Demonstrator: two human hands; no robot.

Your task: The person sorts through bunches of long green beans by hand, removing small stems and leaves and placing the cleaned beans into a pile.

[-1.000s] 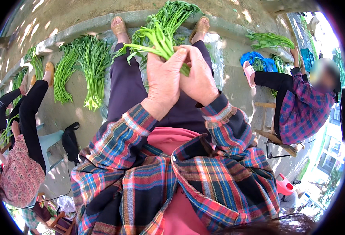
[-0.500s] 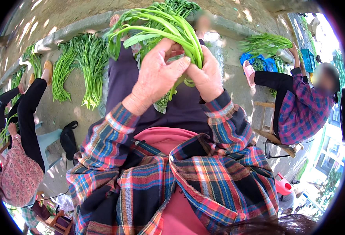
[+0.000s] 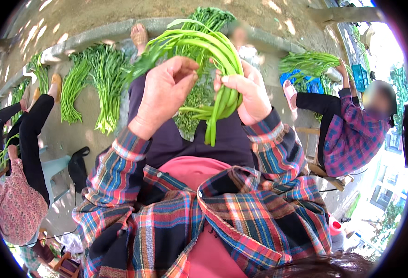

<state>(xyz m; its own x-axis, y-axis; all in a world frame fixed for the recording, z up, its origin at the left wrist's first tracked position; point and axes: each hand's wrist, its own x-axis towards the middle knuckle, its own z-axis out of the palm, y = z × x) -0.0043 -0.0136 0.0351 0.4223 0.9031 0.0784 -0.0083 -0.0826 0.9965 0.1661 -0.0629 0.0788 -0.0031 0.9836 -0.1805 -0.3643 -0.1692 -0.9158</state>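
Note:
A bunch of long-stemmed leafy greens, like water spinach, arches in front of me with its leaves to the left and its cut stems hanging down. My right hand is closed around the stems, thumb across the front. To the left of the stems, my left hand is raised with fingers bent and a small gap between thumb and fingertips; nothing shows in it. Below and behind the bunch, a heap of small green pieces lies between my knees, partly hidden by the stems.
Bundles of greens lie on the ground at left, and another pile is straight ahead by a stone curb. At right a seated person handles greens beside a blue bag. Another person sits at left near a black bag.
My left hand has drawn away from the stems, to the left. The bunch now hangs lower in my right hand, its stem ends curling downward. The person at right has shifted slightly.

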